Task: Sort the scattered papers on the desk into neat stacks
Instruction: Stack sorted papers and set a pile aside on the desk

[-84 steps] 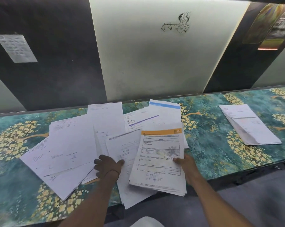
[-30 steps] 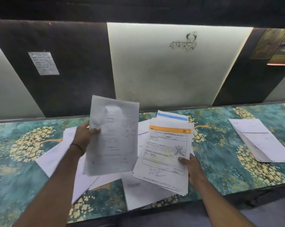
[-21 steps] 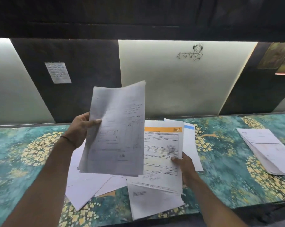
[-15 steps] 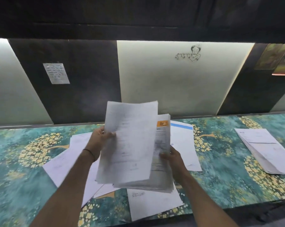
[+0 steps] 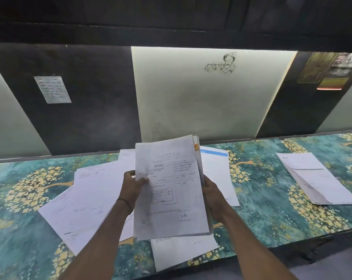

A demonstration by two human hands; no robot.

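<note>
A bundle (image 5: 171,188) of papers is held upright above the desk (image 5: 272,199), gripped at its left edge by the left hand (image 5: 133,186) and at its right edge by the right hand (image 5: 212,196). Loose sheets (image 5: 90,199) are spread near the front edge, and a stack (image 5: 316,178) is laid toward the right end.
</note>
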